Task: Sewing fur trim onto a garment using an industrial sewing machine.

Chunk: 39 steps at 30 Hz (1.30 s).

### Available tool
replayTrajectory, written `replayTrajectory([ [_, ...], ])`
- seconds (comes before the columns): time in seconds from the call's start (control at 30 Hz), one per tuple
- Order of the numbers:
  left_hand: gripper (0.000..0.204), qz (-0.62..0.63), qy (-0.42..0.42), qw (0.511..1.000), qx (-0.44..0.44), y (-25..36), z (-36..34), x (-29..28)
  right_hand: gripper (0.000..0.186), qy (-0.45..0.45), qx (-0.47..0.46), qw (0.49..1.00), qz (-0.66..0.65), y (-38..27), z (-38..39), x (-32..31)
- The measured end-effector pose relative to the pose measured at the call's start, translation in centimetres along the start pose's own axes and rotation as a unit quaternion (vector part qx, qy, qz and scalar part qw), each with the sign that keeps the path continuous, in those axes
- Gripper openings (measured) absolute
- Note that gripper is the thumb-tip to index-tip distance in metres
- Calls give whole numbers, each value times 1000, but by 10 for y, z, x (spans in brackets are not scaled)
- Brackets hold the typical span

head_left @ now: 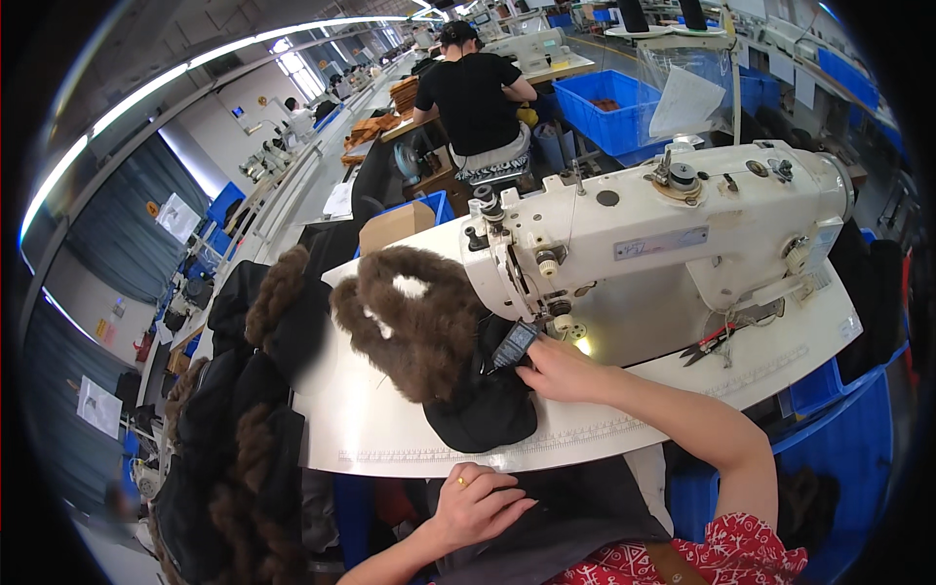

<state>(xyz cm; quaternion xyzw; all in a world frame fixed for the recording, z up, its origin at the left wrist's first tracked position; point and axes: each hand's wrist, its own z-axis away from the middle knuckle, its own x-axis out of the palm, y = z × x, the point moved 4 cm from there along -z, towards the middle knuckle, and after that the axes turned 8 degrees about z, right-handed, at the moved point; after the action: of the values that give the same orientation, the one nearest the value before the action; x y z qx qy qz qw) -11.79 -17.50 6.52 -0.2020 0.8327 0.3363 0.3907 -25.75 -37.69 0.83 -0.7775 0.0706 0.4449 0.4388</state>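
A white sewing machine (643, 224) stands on the pale worktable. Under its head lies a black fabric piece (478, 417) with thick brown fur trim (419, 322) looped to its left. A dark grey rectangular label (514, 344) with light print lies on the black fabric beside the needle area. My right hand (563, 372) is closed at the label's right edge, thumb and fingers bent together; the fingertips are partly hidden. My left hand (480, 504) rests over the dark apron (575, 502) below the table edge, empty, fingers loosely bent and apart, a ring on one finger.
Red-handled snips (710, 343) lie on the table right of the needle. Black, fur-trimmed pieces (244, 419) are heaped at the left. Blue bins (609, 107) stand beyond the machine and at the right. A person in black (473, 107) sits ahead, facing away.
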Motion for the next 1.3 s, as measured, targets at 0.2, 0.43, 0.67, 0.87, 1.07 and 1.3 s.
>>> replayTrajectory([
  [0.2, 28, 36, 162, 955, -247, -41, 18, 29, 47, 33, 117, 966, -230, -3, 11, 9],
  [0.43, 31, 53, 266, 915, -298, -70, 31, 25, 28, 175, -20, 982, 60, -25, 32, 2],
  [0.67, 38, -32, 242, 936, -252, -66, 29, 23, 32, 147, -15, 988, -41, -29, 14, 5],
  [0.87, 37, -57, 217, 943, -246, -70, 19, 23, 56, 50, -70, 996, 11, -18, 2, -3],
  [1.07, 31, -78, 209, 947, -232, -69, 16, 25, 50, 84, -208, 962, 153, -23, 10, 0],
  [1.3, 29, -31, 213, 953, -215, -76, 3, 23, 44, 166, -151, 966, 132, -55, 55, -5],
])
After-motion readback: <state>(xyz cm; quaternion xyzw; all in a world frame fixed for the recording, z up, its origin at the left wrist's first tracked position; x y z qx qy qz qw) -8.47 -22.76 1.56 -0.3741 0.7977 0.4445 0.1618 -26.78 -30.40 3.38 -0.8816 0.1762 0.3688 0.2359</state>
